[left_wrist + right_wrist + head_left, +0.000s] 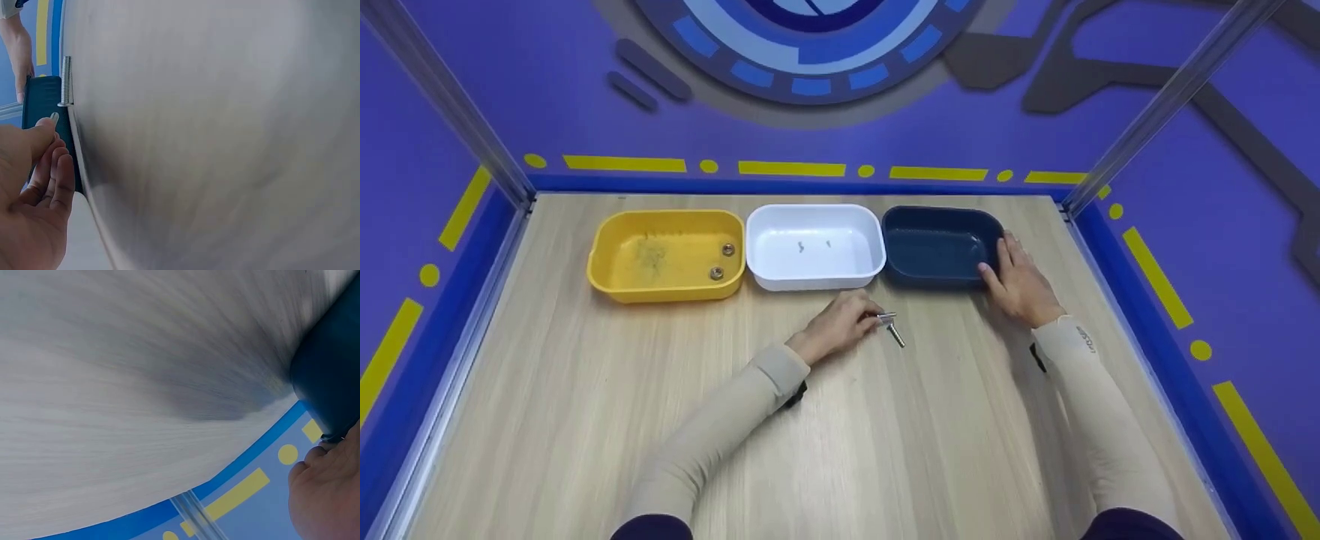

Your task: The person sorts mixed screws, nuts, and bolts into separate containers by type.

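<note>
My left hand point(840, 322) is in front of the white bin, pinching a small metal piece point(54, 117) between thumb and fingertips; its kind is mostly hidden by the fingers. Right by those fingertips is a silver threaded bolt point(896, 336), its flat head toward the hand; the left wrist view shows its thread point(66, 81) clearly. At the far right, my right hand point(1024, 289) holds the right front corner of the dark blue bin point(941, 282), thumb at the rim and fingers along the outer side. The right wrist view shows its fingers at the bin's wall.
Beside the dark blue bin stand a white bin point(817, 283) with two small grey pieces point(801, 247) inside and a yellow bin point(675, 293) with two metal nuts point(717, 274). The wooden table point(885, 450) is enclosed by blue panels point(810, 135) and metal posts.
</note>
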`<state>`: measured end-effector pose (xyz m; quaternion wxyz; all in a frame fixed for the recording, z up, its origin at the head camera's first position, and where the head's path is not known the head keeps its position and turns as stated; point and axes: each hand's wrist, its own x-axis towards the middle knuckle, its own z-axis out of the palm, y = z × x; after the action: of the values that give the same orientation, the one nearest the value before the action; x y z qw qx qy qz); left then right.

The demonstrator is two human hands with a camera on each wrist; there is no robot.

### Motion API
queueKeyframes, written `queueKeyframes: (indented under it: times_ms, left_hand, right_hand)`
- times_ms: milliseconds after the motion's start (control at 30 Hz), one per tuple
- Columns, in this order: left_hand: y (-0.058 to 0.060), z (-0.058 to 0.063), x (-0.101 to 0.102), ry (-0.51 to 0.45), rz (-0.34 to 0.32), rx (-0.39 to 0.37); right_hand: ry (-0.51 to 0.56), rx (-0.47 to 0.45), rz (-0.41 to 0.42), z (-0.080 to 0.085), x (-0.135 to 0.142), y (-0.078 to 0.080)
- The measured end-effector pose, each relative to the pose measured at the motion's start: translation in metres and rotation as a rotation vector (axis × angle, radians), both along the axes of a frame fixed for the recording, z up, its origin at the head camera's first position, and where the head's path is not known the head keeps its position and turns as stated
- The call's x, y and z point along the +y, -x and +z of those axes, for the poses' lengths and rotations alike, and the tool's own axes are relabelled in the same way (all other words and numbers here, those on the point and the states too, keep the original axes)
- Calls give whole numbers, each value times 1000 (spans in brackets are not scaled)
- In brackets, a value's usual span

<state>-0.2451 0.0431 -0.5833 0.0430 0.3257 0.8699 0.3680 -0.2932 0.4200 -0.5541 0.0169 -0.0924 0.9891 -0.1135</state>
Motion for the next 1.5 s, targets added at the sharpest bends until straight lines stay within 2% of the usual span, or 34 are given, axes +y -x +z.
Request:
queueKeyframes:
  times_ms: [233, 500, 700, 1233, 1500]
  left_hand:
    - [2, 9, 11, -30, 5, 70]
    - [7, 23, 27, -60, 19, 41]
    - [13, 31, 37, -76, 10, 79]
    - [45, 54, 52, -62, 86, 116]
    - [61, 66, 62, -76, 101, 102]
  right_hand:
    - [3, 7, 0, 1, 2, -1]
    - [13, 12, 3, 0, 2, 1]
    - [12, 9, 5, -2, 2, 0]
    - [22, 41, 23, -2, 2, 1]
    - [27, 31, 7, -5, 3, 1]
